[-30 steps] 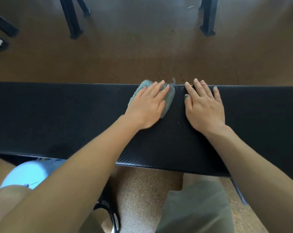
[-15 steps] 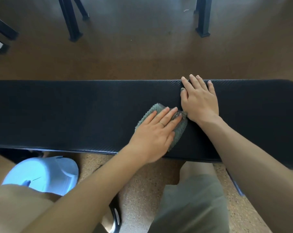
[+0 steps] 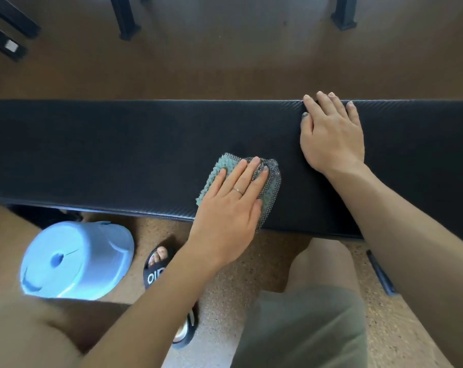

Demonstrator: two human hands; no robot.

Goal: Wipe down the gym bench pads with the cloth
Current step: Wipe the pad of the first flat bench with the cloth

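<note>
Brown speckled gym floor [image 3: 225, 62], black metal frame legs [image 3: 124, 19] at far side. Long black textured padded bench surface [image 3: 119, 155] runs left to right across view. Light-blue overturned plastic bucket [image 3: 73, 261] below near edge, beside black sandal [image 3: 156, 269]. Right hand [image 3: 331, 134] flat, fingers straight, reaching far edge. Left hand [image 3: 230, 205] flat, pressing teal-grey knobbly cloth [image 3: 270, 187] at near edge, cloth angled diagonally.
</note>
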